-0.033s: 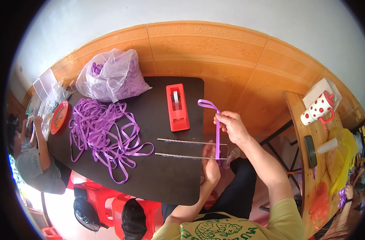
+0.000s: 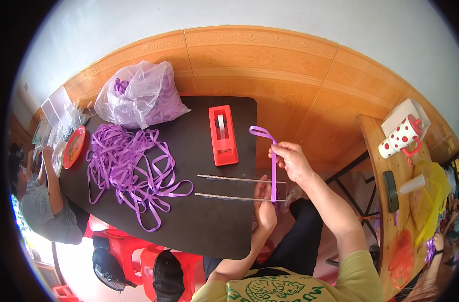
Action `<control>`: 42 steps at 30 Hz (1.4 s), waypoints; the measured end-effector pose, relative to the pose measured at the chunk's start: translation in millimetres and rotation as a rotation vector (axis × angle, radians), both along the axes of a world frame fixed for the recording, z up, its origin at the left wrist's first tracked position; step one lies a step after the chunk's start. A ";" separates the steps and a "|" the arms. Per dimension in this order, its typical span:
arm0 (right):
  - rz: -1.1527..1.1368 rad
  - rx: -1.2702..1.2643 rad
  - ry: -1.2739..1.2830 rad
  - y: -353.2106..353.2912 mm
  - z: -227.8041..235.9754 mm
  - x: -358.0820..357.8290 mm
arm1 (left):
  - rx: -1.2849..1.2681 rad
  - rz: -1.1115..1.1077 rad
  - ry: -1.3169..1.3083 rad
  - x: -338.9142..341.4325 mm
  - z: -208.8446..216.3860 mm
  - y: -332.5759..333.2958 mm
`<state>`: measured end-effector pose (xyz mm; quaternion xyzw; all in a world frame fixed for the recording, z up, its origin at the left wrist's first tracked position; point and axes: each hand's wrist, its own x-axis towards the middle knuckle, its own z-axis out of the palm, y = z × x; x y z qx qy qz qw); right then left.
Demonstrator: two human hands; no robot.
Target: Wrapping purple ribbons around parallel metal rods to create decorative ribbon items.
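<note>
Dark worktop carrying, largest first: clear plastic bag bulging with purple ribbon at far left corner; loose ribbon heap lying just in front; red tape dispenser sitting mid-worktop; two thin metal rods lying parallel near right edge. Right hand pinching purple ribbon strip, looped on top, hanging taut. Left hand pinching strip's lower end at rod tips.

On the table, the tape dispenser lies behind 2 rods, ribbons left
</note>
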<state>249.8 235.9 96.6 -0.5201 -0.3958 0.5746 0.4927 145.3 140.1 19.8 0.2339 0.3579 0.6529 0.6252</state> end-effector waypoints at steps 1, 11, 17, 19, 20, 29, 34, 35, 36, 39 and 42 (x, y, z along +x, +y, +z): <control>-0.007 -0.026 0.048 1.1 -7.9 1.2 | 0.067 0.022 -0.015 1.3 -0.9 2.9; 0.007 -0.238 0.397 -11.4 -63.1 -0.7 | 0.377 0.046 0.390 -4.3 -5.6 25.4; 0.081 -0.194 0.525 -38.3 -77.6 -3.6 | 0.433 0.017 0.344 -6.5 -6.2 20.8; -0.008 -0.387 0.418 -51.5 -71.1 -12.0 | 0.352 0.015 0.362 -11.1 -13.6 8.1; 0.006 -0.304 0.300 -57.9 -93.0 -2.4 | 0.278 0.000 0.368 -8.4 -14.2 0.8; -0.447 0.886 -0.832 -131.5 -61.0 -5.5 | -0.097 -0.202 0.165 -39.2 -14.8 -77.2; -0.137 1.303 -1.293 -149.8 -42.2 -7.6 | -0.102 -0.304 0.098 -53.8 7.4 -101.3; -0.116 1.351 -1.331 -150.0 -42.7 -8.8 | -0.098 -0.302 0.098 -56.2 10.5 -104.1; -0.095 1.398 -1.368 -150.3 -42.6 -10.0 | -0.123 -0.332 0.098 -58.6 13.1 -106.8; -0.026 1.401 -1.375 -154.6 -40.8 -15.0 | -0.142 -0.375 0.129 -63.6 13.5 -113.1; -0.019 1.440 -1.380 -155.5 -42.6 -19.9 | -0.157 -0.426 0.093 -67.9 9.7 -118.2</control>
